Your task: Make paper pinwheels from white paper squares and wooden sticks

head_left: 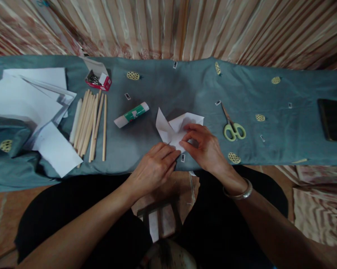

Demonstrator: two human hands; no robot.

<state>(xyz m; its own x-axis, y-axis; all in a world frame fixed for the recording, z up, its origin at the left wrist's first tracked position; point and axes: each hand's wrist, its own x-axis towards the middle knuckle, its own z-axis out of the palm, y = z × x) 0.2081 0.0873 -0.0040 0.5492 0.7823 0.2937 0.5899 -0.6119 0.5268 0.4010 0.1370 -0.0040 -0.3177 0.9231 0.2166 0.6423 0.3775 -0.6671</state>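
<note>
A folded white paper piece (174,127) lies on the blue-grey cloth (185,86) near its front edge. My right hand (204,145) rests on the paper's right side, its fingers curled and pinching a fold. My left hand (155,164) presses down on the paper's lower left corner with fingers held together. A silver bangle (241,192) circles my right wrist.
A glue stick (131,114) lies left of the paper. Further left are several wooden sticks (89,123), a small red box of pins (98,79) and loose white sheets (30,101). Green-handled scissors (232,127) lie to the right, and a dark phone (332,119) sits far right.
</note>
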